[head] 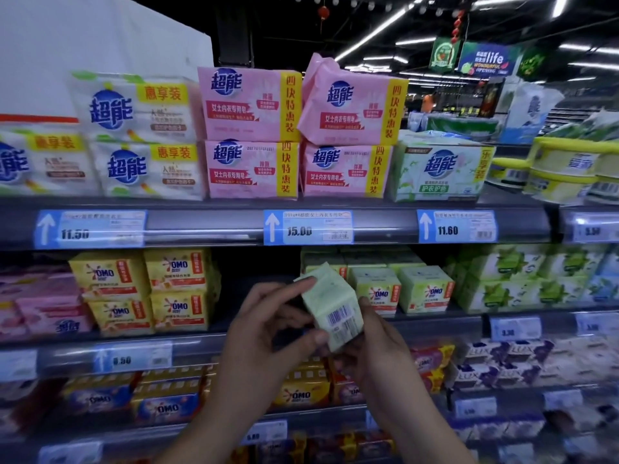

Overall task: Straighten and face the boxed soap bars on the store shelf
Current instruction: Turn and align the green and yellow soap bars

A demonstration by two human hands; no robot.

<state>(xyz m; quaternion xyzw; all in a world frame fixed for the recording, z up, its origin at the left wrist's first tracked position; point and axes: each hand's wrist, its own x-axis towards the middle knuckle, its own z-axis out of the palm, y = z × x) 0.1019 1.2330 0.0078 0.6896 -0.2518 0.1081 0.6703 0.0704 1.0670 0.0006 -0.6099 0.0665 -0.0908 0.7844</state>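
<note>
Lower centre, the left hand (268, 326) pinches a tilted pale green soap box (326, 296), barcode outward; the right hand (371, 349) grips its lower end. Behind, yellow OMO boxes (144, 289) stand left, green OMO boxes (402, 289) right.

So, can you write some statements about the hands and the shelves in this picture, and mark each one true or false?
1. The left hand and the right hand both hold the green box. True.
2. The barcode on the green box faces the camera. True.
3. The price tag under the pink packs reads 11.50. False: it reads 15.00.
4. All four pink packs sit straight. False: the top right pack is tilted.
5. The yellow boxes stand to the right of the green box. False: they stand to its left.
</note>
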